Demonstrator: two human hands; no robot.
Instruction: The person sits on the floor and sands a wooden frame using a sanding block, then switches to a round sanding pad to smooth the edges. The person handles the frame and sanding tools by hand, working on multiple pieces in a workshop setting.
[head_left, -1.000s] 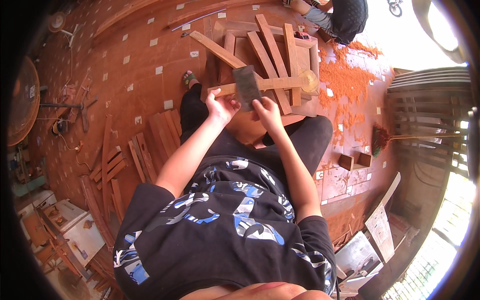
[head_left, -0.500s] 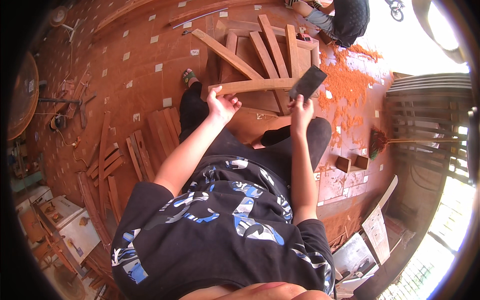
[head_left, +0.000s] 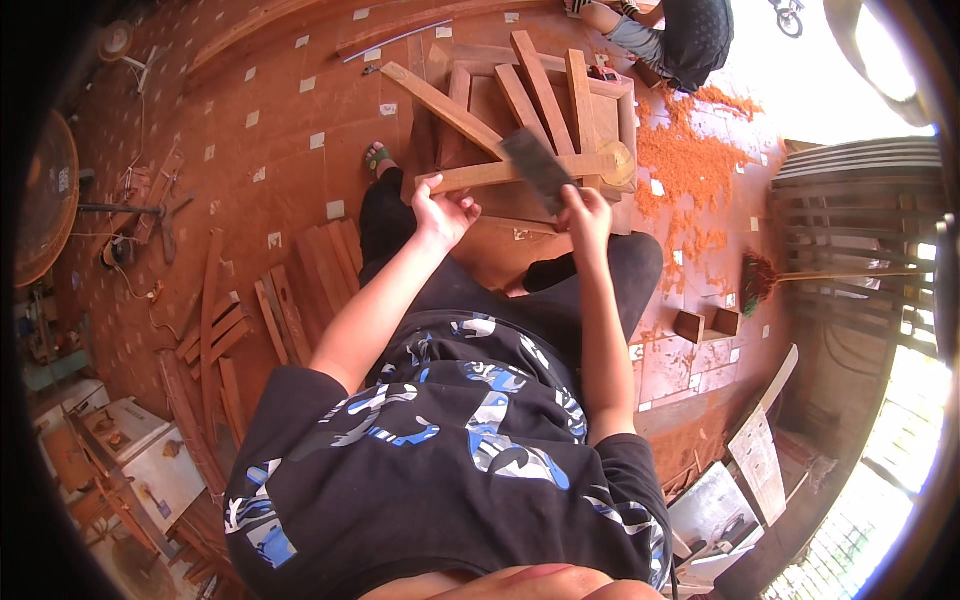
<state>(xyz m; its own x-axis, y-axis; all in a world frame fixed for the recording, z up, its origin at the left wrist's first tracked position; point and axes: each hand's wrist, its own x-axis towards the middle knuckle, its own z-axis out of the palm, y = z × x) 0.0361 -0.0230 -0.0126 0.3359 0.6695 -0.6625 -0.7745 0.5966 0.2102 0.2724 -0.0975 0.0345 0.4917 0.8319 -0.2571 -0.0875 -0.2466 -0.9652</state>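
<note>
My left hand (head_left: 444,212) grips the left end of a wooden strip (head_left: 480,176), thumb on top and fingers curled beneath. In my right hand (head_left: 588,214) is a dark, flat rectangular plate (head_left: 536,172), blurred, its exact kind unclear. The plate overlaps the middle of the strip; whether they touch I cannot tell. Beneath and beyond lies a square wooden frame (head_left: 628,115). Several more strips lie fanned across it, among them a long slanted strip (head_left: 440,107) and an upright one (head_left: 580,95). A round, pale yellowish thing (head_left: 617,163) shows by the strip's right end.
Orange shavings (head_left: 690,150) cover the floor at right, near a person (head_left: 690,45) low down at the far right. Loose boards (head_left: 325,262) lie to my left. A broom (head_left: 765,282), two small wooden blocks (head_left: 690,326) and a slatted rack (head_left: 850,230) stand right.
My right hand has moved a little left and turned, swinging the dark plate from the strip's right end to its middle. My left hand keeps its grip almost unmoved.
</note>
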